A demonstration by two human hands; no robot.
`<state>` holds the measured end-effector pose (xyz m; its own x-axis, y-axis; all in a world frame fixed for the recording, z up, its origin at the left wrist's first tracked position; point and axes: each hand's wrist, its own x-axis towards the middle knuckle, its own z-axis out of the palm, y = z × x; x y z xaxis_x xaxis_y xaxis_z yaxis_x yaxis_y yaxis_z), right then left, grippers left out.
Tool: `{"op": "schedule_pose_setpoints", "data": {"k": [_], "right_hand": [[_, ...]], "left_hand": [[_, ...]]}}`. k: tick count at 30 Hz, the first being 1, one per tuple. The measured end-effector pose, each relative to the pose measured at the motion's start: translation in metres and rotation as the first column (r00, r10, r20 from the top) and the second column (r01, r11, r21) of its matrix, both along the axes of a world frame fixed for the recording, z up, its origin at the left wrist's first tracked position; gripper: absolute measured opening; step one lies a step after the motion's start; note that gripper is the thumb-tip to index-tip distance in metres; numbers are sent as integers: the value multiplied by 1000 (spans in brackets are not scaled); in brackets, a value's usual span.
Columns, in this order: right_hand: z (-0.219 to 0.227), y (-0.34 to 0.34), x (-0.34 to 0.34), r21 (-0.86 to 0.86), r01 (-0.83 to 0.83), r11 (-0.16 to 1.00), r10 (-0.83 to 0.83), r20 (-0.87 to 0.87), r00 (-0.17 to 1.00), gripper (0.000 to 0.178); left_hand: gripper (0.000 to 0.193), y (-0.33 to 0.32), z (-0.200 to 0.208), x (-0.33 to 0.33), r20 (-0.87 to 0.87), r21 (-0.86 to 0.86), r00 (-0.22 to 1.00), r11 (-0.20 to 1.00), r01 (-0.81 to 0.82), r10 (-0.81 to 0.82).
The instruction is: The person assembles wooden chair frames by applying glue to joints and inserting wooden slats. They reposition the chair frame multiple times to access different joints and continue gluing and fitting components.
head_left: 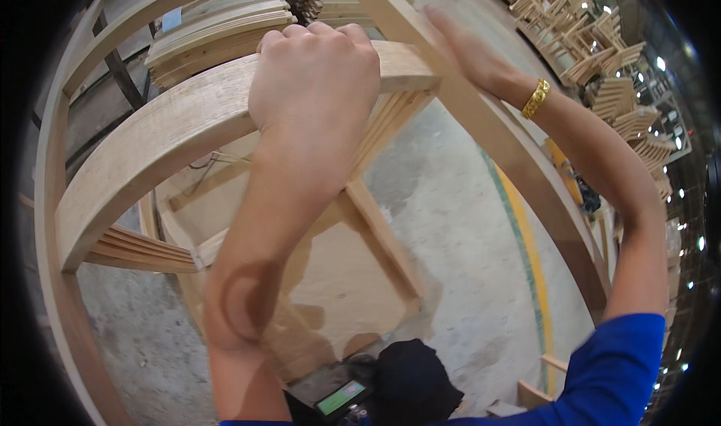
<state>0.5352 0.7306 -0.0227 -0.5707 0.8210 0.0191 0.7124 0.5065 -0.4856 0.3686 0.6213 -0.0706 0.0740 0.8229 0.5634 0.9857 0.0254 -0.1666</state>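
Observation:
A pale wooden chair frame (518, 163) rises in front of me, with a broad curved crosspiece (161, 133) joining its side posts. My left hand (315, 77) lies over the top of this crosspiece, its fingers curled down over the far side, where their tips are hidden. At the right post, my right hand (469, 54) is along the outer side, blurred and seen edge-on with its fingers stretched out. Part of it is hidden by the post, and whether it touches the wood I cannot tell. Thin slats (143, 250) run from beneath the crosspiece toward a lower wooden panel (338, 276).
Bundled wooden strips (218, 31) are stacked beyond the frame. Several chair frames (559, 20) stand piled at the far right. A yellow and green line (526, 246) crosses the concrete floor. Near my body are a black rounded thing (417, 381) and a small lit screen (340, 397).

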Motion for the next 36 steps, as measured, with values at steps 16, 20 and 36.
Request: {"op": "schedule_pose_setpoints", "data": {"k": [16,20,36], "right_hand": [[19,-16,-32,345,-219,913,-31,592,806,45],[-3,-47,-10,330,-218,918,80,384,920,47],[87,-318,-186,425,-554,716,592,52,804,57]], "left_hand": [[26,-39,4,-16,85,290,993,956,51,-79],[22,-97,-27,-43,84,573,976,811,119,-202],[77,-164,-91,-220,746,576,510,799,-173,-428]]}}
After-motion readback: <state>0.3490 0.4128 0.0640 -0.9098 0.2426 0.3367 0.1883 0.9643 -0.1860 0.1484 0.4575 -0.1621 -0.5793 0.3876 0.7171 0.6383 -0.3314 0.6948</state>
